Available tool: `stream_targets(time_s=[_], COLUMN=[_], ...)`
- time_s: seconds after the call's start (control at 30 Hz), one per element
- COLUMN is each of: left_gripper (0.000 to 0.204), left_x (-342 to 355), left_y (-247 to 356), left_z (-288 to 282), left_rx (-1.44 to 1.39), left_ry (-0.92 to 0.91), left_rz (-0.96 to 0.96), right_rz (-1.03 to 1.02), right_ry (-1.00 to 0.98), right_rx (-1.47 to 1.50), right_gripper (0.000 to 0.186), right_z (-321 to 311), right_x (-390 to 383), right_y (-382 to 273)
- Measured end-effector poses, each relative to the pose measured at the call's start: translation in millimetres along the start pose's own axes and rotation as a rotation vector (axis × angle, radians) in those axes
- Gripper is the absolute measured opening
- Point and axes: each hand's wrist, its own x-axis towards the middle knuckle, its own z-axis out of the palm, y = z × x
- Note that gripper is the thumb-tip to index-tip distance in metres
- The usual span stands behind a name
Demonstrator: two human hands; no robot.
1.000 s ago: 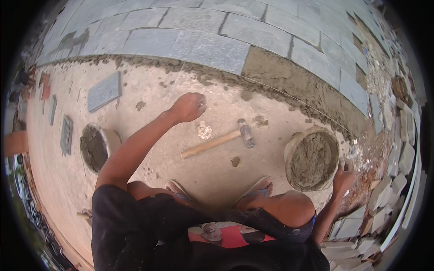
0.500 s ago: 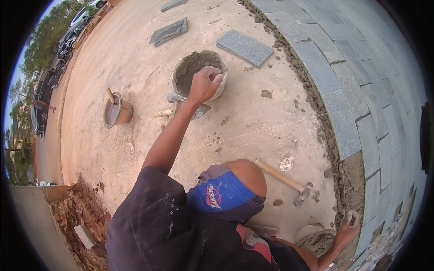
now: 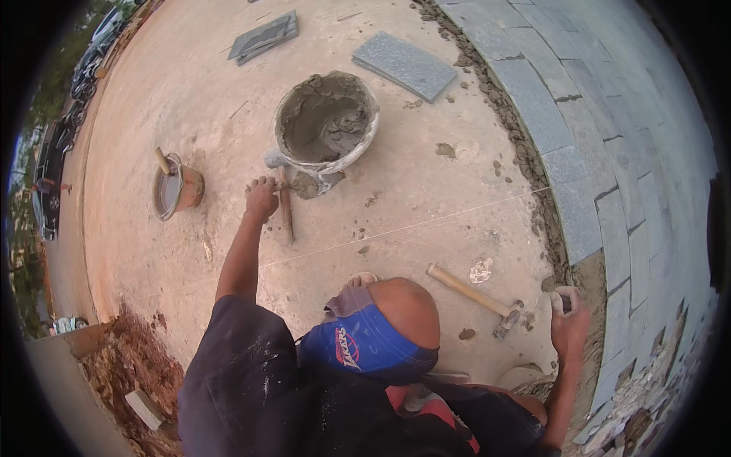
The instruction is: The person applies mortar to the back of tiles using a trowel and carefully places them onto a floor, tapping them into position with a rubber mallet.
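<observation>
Left hand reaches out over the concrete floor, fingers curled together round the handle end of a trowel; exact grip hard to tell, fist small in view. Trowel lies on the floor just in front of the mortar bucket, blade end w/ a lump of mortar touching the bucket's base. 1 trowel, 1 mortar bucket, half full of grey mix. Left of the hand, near but apart: 1 small brown pot w/ a stick in it. Right hand is down at the paving edge, fingers wrapped on a pale stone-like lump; can't tell what it is. 1 hammer w/ wooden handle lies on the floor between knee and right hand, head toward the hand. 2 loose grey slabs beyond the bucket: one near the paving, one further left. A thin string line crosses the floor between bucket and hammer. Laid paving runs down the right side, its edge ragged w/ mortar crumbs. Open floor around the bucket, widest to its right.
</observation>
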Motion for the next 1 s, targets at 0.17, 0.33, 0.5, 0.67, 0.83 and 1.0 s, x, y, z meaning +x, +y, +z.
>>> stream_targets(time_s=[0.17,0.33,0.5,0.67,0.83,1.0], left_gripper=[0.029,0.027,0.034,0.028,0.029,0.027], left_x=[-39.7,-144.1,-217.8,-209.7,-163.4,-160.7], left_y=[-11.8,-14.0,43.9,157.9,284.2,402.5], left_z=[-21.4,-44.3,-53.0,-68.4,-69.0,-97.9], left_rx=[-0.284,-0.437,-0.728,-1.237,-1.283,-1.517], left_ry=[0.122,0.045,-0.133,-0.350,-0.631,-0.662], left_rz=[0.402,0.177,0.210,0.326,0.416,0.717], right_rz=[-0.017,0.054,0.048,-0.035,-0.030,-0.018], right_ry=[-0.095,-0.080,-0.205,-0.304,-0.436,-0.463], right_rx=[-0.049,0.118,0.186,0.301,0.368,0.415], right_gripper=[0.015,0.018,0.020,0.022,0.030,0.050], right_z=[-5.2,-0.5,25.7,39.2,58.8,60.2], right_x=[-3.3,-6.8,-2.7,-5.7,-9.6,-12.3], right_y=[3.2,25.5,11.6,3.2,5.7,-7.9])
